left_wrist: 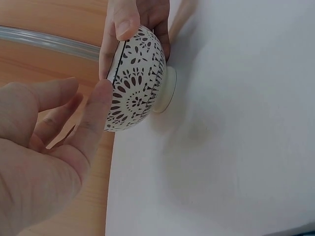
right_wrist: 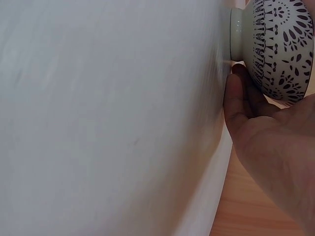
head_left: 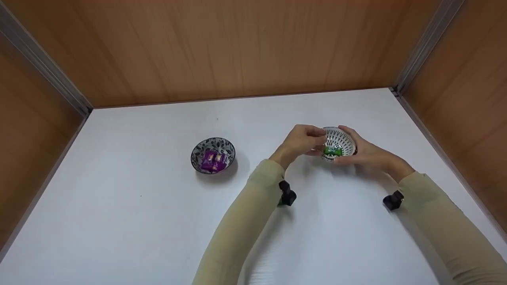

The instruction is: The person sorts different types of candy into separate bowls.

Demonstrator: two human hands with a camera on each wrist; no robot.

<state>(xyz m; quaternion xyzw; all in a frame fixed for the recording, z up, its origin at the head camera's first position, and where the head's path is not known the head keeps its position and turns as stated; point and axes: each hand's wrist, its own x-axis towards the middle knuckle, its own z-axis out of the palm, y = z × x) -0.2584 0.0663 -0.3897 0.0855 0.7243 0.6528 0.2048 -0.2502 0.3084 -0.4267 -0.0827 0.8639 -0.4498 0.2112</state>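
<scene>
A small white bowl with dark patterning [head_left: 343, 138] is in my right hand [head_left: 366, 152] at the right of the head view. The right thumb lies along its near rim and the fingers go round the far side. In the right wrist view, fingertips [right_wrist: 236, 93] reach in beside its foot. Green-wrapped sweets [head_left: 332, 151] lie inside the bowl. My left hand [head_left: 300, 140] is at the bowl's left rim, fingers loosely bent. Nothing shows between its thumb and fingers [left_wrist: 56, 93] in the left wrist view.
A second bowl with a dark floral pattern [head_left: 197, 152] stands on the white table [head_left: 119, 190], left of my left hand, with several purple-wrapped sweets [head_left: 214, 160] in it. Wooden panels [head_left: 237, 51] enclose the table at the back and both sides.
</scene>
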